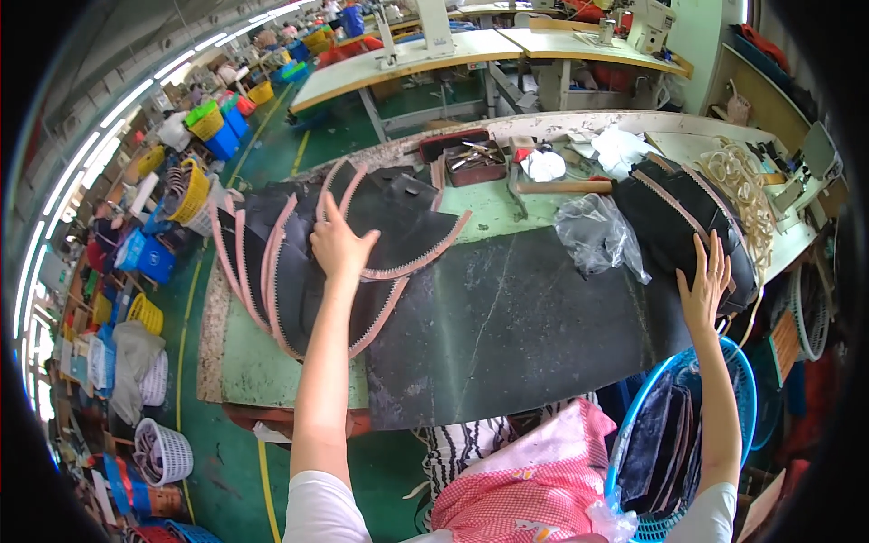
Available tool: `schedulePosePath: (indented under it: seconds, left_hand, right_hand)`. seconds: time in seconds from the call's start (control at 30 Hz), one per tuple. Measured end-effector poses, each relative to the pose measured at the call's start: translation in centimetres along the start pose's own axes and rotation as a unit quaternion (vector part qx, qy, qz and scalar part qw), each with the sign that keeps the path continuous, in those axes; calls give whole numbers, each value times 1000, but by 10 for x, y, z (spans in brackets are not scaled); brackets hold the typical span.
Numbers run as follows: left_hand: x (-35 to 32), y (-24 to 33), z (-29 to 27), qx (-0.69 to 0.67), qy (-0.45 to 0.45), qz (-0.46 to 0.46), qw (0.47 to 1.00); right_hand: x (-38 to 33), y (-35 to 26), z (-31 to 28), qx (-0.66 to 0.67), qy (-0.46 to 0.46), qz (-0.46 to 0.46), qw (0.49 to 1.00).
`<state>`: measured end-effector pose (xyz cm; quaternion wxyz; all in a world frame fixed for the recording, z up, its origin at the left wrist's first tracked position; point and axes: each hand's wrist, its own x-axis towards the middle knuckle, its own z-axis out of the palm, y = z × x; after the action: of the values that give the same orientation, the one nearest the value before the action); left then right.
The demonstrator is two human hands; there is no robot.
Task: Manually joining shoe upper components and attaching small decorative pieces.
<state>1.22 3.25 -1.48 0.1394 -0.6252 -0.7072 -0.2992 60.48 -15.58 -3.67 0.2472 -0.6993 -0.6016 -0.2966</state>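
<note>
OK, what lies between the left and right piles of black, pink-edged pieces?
The head view shows a crumpled clear plastic bag beside the right pile, a wooden-handled hammer farther back, and black mat and green tabletop.

From here I see white sleeves (324, 509). My wearer's pink checked apron (507, 481) overlaps a black-and-white striped garment (463, 445).
</note>
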Motion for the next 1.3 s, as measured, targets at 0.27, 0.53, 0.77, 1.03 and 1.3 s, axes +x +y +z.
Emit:
schedulePosePath:
  seconds: [0.27,0.53,0.77,1.03,1.3]
  left_hand:
    - [18,-34,-37,-362,-9,13,932]
    - [26,-11,-119,-654,-213,20,726]
    - [-52,61,-53,-439,-489,208,725]
    - [-138,137,-65,-286,-334,265,858]
    - [-152,131,-51,-362,-390,200,822]
  right_hand:
    - [-6,-100,-45,327,-107,-48,938]
    - [26,-143,8,303,-222,12,927]
    - [12,-145,17,358,-239,-59,900]
    - [0,-185,-29,464,-398,88,786]
    - [0,-203,-41,506,-448,-4,737]
